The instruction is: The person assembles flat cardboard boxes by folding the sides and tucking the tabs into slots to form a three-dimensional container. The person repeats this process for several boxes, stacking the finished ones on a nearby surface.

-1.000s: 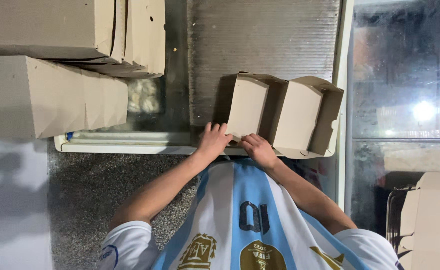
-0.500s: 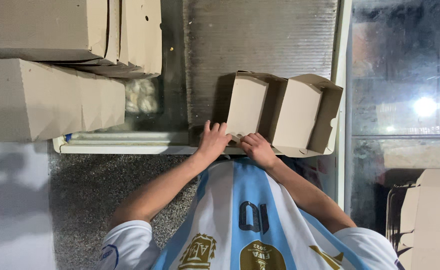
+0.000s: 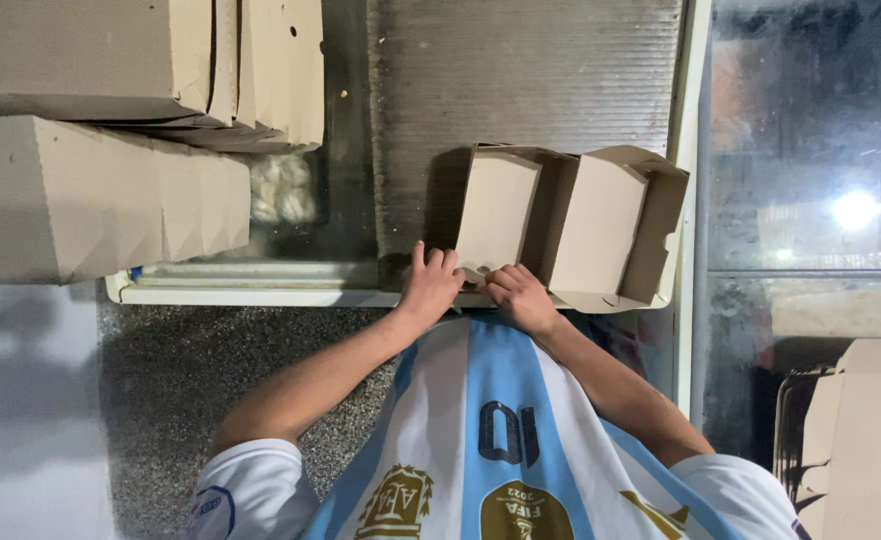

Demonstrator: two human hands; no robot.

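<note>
Big picture first: a corrugated grey work surface [image 3: 520, 90] fills the upper middle of the frame, edged along its lower side by a pale white ledge [image 3: 260, 296]. Upper left, a heavy stack of flat brown cardboard sheets [image 3: 140, 60] leans out over the surface, and just below it sits a folded cardboard bundle [image 3: 100, 200], lying on its side at the left edge of the frame. Between those stacks and the grey surface, a small clump of pale round dough-like lumps [image 3: 280, 190] shows in the dark gap; what they are exactly is hard to tell.

Now the action, centre frame: an open brown cardboard box [image 3: 570, 225] with two compartments stands on the grey surface, its walls up, its near edge right at the white ledge. The left hand [image 3: 428, 285] rests at the box's lower left corner, fingers spread a little and laid flat against the near flap, not closed around anything. The right hand [image 3: 520, 297] is just beside it, touching the box's near edge, fingers curled down together onto the cardboard; whether they pinch a flap cannot be told from here.

Lower frame, the person's blue-and-white striped shirt [image 3: 490, 440]. Lower right corner, more cardboard pieces [image 3: 860, 440] stand against a dark glass panel [image 3: 810, 150].
</note>
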